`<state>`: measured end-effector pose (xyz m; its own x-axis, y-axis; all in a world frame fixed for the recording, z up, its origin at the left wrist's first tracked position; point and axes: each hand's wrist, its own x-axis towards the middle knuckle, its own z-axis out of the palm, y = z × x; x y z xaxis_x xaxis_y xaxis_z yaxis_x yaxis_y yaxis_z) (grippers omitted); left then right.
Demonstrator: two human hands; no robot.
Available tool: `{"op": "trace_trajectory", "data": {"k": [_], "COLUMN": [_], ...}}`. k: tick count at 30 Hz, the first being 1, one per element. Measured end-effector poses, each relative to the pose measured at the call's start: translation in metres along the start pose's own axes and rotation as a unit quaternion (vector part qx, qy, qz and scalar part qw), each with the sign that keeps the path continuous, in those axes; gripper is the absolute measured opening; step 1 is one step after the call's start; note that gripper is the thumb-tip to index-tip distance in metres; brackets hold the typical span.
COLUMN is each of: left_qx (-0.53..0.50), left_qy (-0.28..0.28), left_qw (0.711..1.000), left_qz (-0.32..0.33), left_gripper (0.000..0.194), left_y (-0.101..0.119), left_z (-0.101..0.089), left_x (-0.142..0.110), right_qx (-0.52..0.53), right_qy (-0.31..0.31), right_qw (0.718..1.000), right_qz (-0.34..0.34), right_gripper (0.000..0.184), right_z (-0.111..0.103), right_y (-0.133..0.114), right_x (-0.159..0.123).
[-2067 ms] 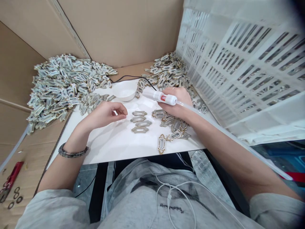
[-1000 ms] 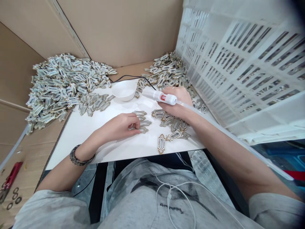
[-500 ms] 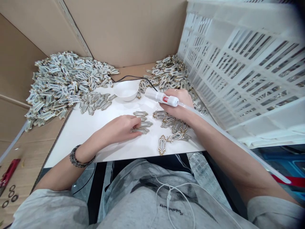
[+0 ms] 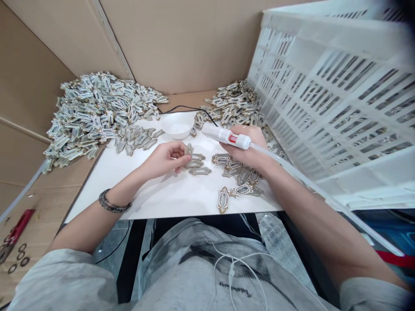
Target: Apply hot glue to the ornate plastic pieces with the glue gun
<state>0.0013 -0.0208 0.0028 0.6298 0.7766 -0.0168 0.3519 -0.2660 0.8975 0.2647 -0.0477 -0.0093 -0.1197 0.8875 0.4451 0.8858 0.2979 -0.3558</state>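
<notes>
My left hand point(image 4: 168, 159) pinches one ornate plate point(image 4: 188, 151) between thumb and fingers, tilted up off the white board point(image 4: 155, 190). Just right of those fingers lie a few grey-backed plates point(image 4: 200, 171), plain side up. My right hand point(image 4: 249, 140) is wrapped round a white hot glue gun point(image 4: 223, 137), whose nozzle end points left above the board. A long translucent glue stick point(image 4: 301, 181) runs out of its back along my right forearm. Below my right hand, patterned plates point(image 4: 242, 190) lie loosely grouped, some overlapping. The fingers under the glue gun are partly hidden.
A white bowl point(image 4: 177, 126) stands at the board's back edge, a black cord point(image 4: 191, 106) behind it. Large heaps of plates rise at back left point(image 4: 100, 103) and back right point(image 4: 238, 101). A white slatted crate point(image 4: 324, 103) walls the right; a red-handled tool point(image 4: 21, 226) lies far left.
My left hand has lifted one plate off the small group and tilted it upright. The right hand keeps its hold on the glue gun. The whole view has shifted slightly.
</notes>
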Motion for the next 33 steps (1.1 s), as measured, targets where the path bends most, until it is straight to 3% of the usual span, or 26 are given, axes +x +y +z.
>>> {"op": "trace_trajectory", "data": {"k": [5, 15, 24, 33], "left_qx": [-0.098, -0.082, -0.130, -0.157], "left_qy": [0.074, 0.113, 0.115, 0.104], "left_qw": [0.992, 0.988, 0.981, 0.981], "left_qz": [-0.036, -0.062, -0.083, -0.053], "left_gripper": [0.031, 0.027, 0.026, 0.037], "left_y": [-0.008, -0.002, 0.004, -0.003], "left_z": [0.005, 0.010, 0.013, 0.014], "left_x": [0.008, 0.005, 0.005, 0.006], "right_qx": [0.029, 0.076, 0.109, 0.067], "right_qy": [0.001, -0.056, -0.068, -0.072], "right_qw": [1.000, 0.994, 0.987, 0.989], "right_qz": [0.001, -0.063, -0.101, -0.110], "right_gripper": [0.032, 0.028, 0.023, 0.018], "right_z": [-0.005, -0.005, -0.002, -0.003], "right_y": [-0.006, -0.006, -0.002, -0.003], "right_x": [0.000, -0.001, -0.002, -0.002]}}
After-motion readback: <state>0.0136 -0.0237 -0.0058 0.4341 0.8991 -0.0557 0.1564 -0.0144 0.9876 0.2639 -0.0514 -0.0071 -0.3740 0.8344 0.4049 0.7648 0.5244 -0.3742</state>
